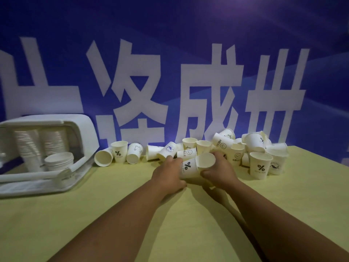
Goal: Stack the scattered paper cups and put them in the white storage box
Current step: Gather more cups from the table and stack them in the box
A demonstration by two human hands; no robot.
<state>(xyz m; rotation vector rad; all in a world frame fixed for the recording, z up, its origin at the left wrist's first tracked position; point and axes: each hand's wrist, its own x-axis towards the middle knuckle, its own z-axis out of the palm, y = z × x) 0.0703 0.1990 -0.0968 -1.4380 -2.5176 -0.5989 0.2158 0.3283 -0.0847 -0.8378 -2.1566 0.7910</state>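
A blue banner (170,53) with large white characters fills the background behind a pale yellow counter (132,214). At the far left of the counter sits a white storage box (83,129), its open side toward the viewer. It holds tall stacks of cups (28,146), with a shorter stack in front of them. Scattered paper cups (255,142) lie along the back edge of the counter against the banner, in a loose row at the centre and a denser heap to the right. Some stand upright and others lie on their sides; several carry a percent sign, a smiley or the word HELLO. Two bare forearms reach in from the bottom of the view and meet just in front of the heap. The left hand (168,174) has its fingers curled round a tilted cup with a percent sign (188,168), gripping it from the left. The right hand (221,173) has fingers and thumb wrapped round a plain cup (205,160), whose round end faces the viewer. The two held cups touch; whether one sits inside the other cannot be told.
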